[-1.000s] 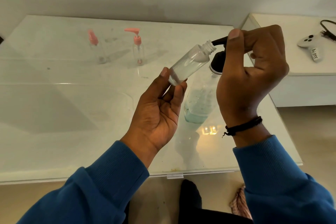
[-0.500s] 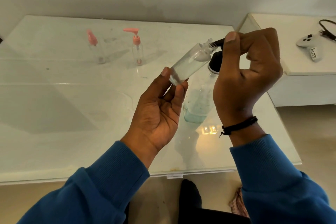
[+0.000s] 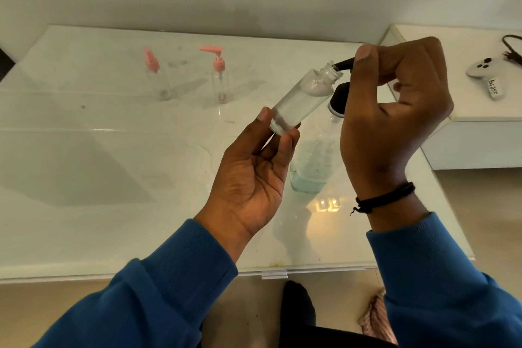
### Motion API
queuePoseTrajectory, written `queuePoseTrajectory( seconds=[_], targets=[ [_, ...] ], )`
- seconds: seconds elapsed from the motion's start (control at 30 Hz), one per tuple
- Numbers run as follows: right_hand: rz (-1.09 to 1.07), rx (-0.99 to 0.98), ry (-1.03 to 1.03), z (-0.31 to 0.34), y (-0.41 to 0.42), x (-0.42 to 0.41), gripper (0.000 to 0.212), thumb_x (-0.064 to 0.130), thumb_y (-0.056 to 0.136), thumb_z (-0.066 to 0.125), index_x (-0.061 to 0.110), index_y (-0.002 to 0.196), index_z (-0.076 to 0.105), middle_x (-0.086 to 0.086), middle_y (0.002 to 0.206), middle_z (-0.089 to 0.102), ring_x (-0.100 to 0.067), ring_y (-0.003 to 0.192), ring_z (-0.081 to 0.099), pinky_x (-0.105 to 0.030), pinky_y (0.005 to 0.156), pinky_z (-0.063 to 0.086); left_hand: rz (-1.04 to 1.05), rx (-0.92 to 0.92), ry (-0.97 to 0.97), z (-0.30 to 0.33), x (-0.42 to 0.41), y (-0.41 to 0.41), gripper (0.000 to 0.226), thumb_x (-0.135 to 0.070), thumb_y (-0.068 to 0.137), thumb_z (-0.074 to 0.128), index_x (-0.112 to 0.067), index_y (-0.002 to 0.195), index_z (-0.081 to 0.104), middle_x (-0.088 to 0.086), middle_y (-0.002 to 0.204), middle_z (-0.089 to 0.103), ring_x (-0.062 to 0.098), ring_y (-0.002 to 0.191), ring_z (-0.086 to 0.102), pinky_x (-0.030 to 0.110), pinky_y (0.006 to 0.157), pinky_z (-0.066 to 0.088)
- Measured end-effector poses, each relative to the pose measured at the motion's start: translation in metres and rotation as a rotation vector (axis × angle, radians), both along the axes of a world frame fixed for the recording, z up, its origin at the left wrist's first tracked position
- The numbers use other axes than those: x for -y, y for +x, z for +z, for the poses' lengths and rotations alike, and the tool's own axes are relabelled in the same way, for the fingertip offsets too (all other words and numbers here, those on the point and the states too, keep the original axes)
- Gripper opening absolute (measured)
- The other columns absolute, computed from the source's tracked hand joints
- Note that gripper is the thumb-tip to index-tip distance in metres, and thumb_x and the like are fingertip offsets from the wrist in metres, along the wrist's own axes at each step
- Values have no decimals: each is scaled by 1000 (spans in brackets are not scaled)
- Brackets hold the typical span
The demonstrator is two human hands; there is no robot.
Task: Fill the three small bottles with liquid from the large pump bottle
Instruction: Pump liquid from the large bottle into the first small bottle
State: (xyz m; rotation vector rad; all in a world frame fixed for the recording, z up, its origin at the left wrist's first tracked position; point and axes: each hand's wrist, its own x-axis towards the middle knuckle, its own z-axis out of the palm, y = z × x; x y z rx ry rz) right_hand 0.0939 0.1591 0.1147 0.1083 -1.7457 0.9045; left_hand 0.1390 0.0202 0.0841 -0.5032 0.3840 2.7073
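Nozzle now sits right in the small bottle mouth; left fingers pinch its base, right hand stays curled on the pump, so filling continues.

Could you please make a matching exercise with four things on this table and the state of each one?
Things:
1. uncapped small bottle
2. large pump bottle
3. bottle with pink pump top
4. white controller

States:
A. lies on the side cabinet
B. stands capped, far on the table
C. held tilted by the left hand
D. its black nozzle meets a bottle mouth

Pairs: 1-C, 2-D, 3-B, 4-A
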Motion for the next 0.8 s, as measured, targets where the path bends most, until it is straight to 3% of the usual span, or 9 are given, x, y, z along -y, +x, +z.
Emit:
queuePoseTrajectory(
  seconds=[0.3, 0.5, 0.63, 0.8],
  targets=[
    [-14, 62, 30, 10, 3, 1, 25, 16, 93, 66, 0, 74, 67, -10, 76, 67, -24, 74, 59, -20, 67, 38, -8, 4, 7, 1, 0, 2, 55, -19, 79, 74, 1, 129, 63, 22, 118, 69, 23, 88, 72, 22, 71, 61],
    [-7, 88, 68, 14, 5, 5, 24, 16, 93, 64, 1, 76, 68, -10, 79, 68, -25, 78, 59, -25, 72, 41, -15, 4, 8, 2, 3, 3, 56, -19, 80, 73, 1, 130, 62, 23, 115, 70, 22, 88, 72, 22, 72, 61],
    [-54, 81, 117, 23, 9, 10, 26, 21, 93, 63, 4, 75, 68, -10, 82, 69, -33, 84, 61, -11, 80, 30, -7, 7, 10, 3, 6, 3, 54, -20, 81, 72, 2, 130, 62, 23, 115, 70, 23, 89, 72, 22, 76, 61],
    [-118, 130, 238, 39, 21, 27, 27, 37, 92, 65, 14, 78, 70, -3, 88, 67, -28, 96, 55, -27, 75, 25, -13, -1, 0, 5, 8, 4, 36, -21, 90, 67, 1, 118, 66, 21, 108, 73, 23, 89, 72, 22, 71, 61]
  ],
)
